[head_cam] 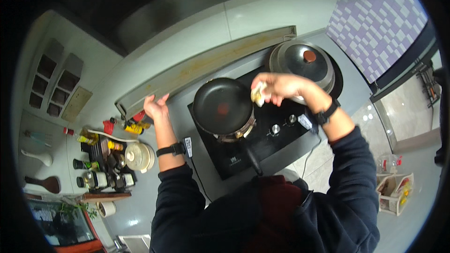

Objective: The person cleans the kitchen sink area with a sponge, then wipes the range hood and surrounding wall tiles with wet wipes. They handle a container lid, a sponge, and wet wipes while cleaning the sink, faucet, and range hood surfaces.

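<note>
My right hand (pixel 281 86) is shut on a crumpled white wad with yellow-brown stains (pixel 259 94), probably tissue or cloth, held above the black gas cooktop (pixel 226 163). The hand is slightly blurred. Left of it, a black frying pan (pixel 219 107) rests on the left burner, its handle (pixel 251 158) pointing towards me. The pan's inside is bare, with a reddish mark in the middle. My left hand (pixel 156 107) is raised with fingers apart, holding nothing visible. It overlaps the left end of the stained metal splash guard (pixel 197 68); whether they touch I cannot tell.
A large lidded pot (pixel 299 59) stands on the right burner. On the left counter are a small cream lidded pot (pixel 135 156), several sauce bottles (pixel 95 179) and a plant pot (pixel 106 209). A white basket (pixel 395 193) sits far right. Cords hang from both wristbands.
</note>
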Tool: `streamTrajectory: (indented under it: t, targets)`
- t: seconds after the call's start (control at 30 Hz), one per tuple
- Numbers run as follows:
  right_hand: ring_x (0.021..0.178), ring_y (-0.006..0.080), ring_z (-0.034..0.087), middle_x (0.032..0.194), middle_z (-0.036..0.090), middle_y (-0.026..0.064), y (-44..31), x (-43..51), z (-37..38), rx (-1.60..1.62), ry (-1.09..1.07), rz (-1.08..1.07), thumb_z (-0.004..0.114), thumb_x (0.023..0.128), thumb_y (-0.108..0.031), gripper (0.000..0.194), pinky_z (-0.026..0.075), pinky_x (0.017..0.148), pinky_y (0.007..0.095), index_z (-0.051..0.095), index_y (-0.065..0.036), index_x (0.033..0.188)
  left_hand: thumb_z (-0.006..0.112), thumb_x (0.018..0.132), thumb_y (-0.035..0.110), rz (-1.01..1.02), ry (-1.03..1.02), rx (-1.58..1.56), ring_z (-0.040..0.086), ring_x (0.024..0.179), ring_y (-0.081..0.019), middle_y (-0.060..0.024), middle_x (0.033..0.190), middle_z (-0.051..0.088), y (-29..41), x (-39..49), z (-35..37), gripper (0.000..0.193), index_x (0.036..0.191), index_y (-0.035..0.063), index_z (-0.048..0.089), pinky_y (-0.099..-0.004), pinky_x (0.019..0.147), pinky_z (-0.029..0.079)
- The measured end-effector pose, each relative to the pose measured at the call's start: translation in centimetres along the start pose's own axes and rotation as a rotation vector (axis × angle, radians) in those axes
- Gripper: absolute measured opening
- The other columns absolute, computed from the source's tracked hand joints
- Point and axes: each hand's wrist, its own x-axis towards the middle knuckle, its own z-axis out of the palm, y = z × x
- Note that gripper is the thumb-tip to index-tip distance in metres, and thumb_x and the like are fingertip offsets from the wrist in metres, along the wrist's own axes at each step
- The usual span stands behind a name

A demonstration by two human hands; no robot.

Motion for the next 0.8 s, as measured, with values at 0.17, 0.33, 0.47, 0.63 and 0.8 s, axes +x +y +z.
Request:
streamTrajectory:
  t: [0.17,0.33,0.47,0.63,0.8]
  targets:
    - [0.055,0.0076,0.051,0.077,0.060,-0.0002,0.9,7.2,-6.3,-0.206,0.213,0.331,0.040,0.086,-0.009,0.026,0.049,0.050,0.0256,0.063,-0.016,0.097,0.046,0.070,0.007,-0.038,-0.019,-0.031,0.061,0.083,-0.0395,-0.0161,0.099,0.058,1.8,-0.8,0.8,0.024,0.093,0.0031,0.052,-0.0577,0.062,0.055]
    - [0.061,0.0146,0.058,0.079,0.061,0.0063,6.2,15.6,-5.4,0.566,0.401,0.171,0.045,0.093,-0.044,0.043,0.054,0.060,0.0296,0.059,-0.004,0.096,0.046,0.070,0.006,-0.008,0.010,-0.017,0.061,0.085,-0.0394,-0.0151,0.099,0.060,3.4,-1.4,0.0,0.019,0.088,0.0048,0.052,-0.0593,0.064,0.054]
    - [0.065,0.0159,0.056,0.079,0.057,0.0074,6.4,20.9,-3.8,0.960,0.586,-0.136,0.049,0.092,-0.030,0.030,0.053,0.060,0.0304,0.051,-0.001,0.101,0.048,0.066,0.009,0.017,-0.036,-0.061,0.057,0.098,-0.0396,-0.0166,0.105,0.057,4.6,-1.7,-0.8,0.033,0.098,0.0025,0.053,-0.0630,0.070,0.051]
    - [0.060,0.0120,0.049,0.071,0.048,0.0041,4.3,21.4,-3.1,1.094,0.698,-0.377,0.052,0.090,-0.016,0.016,0.048,0.054,0.0269,0.045,-0.002,0.092,0.045,0.067,0.009,0.022,-0.152,-0.110,0.061,0.089,-0.0399,-0.0180,0.106,0.059,5.1,-1.2,-2.7,0.042,0.107,-0.0020,0.051,-0.0550,0.069,0.056]
    - [0.056,0.0118,0.048,0.066,0.048,0.0038,0.4,18.7,-4.8,0.854,0.812,-0.530,0.052,0.089,-0.013,0.013,0.045,0.052,0.0256,0.047,-0.002,0.084,0.043,0.069,0.006,-0.048,-0.087,-0.240,0.058,0.100,-0.0389,-0.0190,0.109,0.058,3.2,-1.4,-2.8,0.040,0.107,-0.0042,0.051,-0.0535,0.079,0.053]
